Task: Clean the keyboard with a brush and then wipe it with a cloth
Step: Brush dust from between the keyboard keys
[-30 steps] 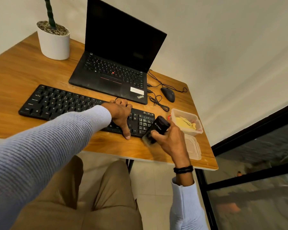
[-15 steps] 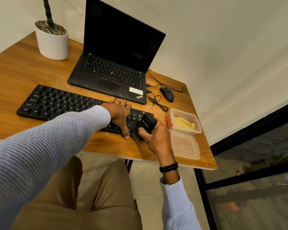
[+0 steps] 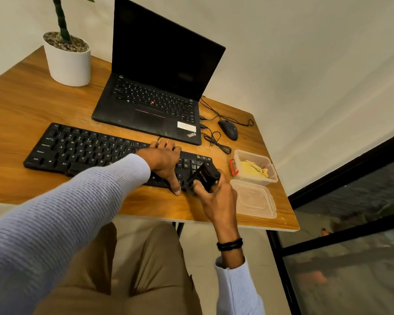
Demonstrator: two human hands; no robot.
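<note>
**Head view: brushing at the keyboard's right end**

- Keyboard (image 3: 82, 151): black, flat on the table (image 3: 21, 105), in front of the laptop (image 3: 150, 105).
- Left hand (image 3: 164, 162): palm down across the keys right of centre, fingers reaching the far edge and thumb at the near edge. Holds nothing.
- Right hand (image 3: 216, 198): wrapped round the brush (image 3: 205, 175), a black block. Its bristle end, blurred, meets the keyboard's near right corner.
- Cloth (image 3: 253, 170): yellow, in the open tub (image 3: 272, 178) right of the keyboard. Unused, so wiping is likely still to come.
- Lid (image 3: 255, 201): beside the tub, near the table's edge.

Risks, as judged:
- Strokes aimed rightward could flick dust into the open tub and soil the cloth.
- A wide sweep could let the right wrist knock the lid or tub off the table.
- If the left hand eases off, the brush could push the keyboard askew.
- Hard strokes may lift a keycap.
</note>
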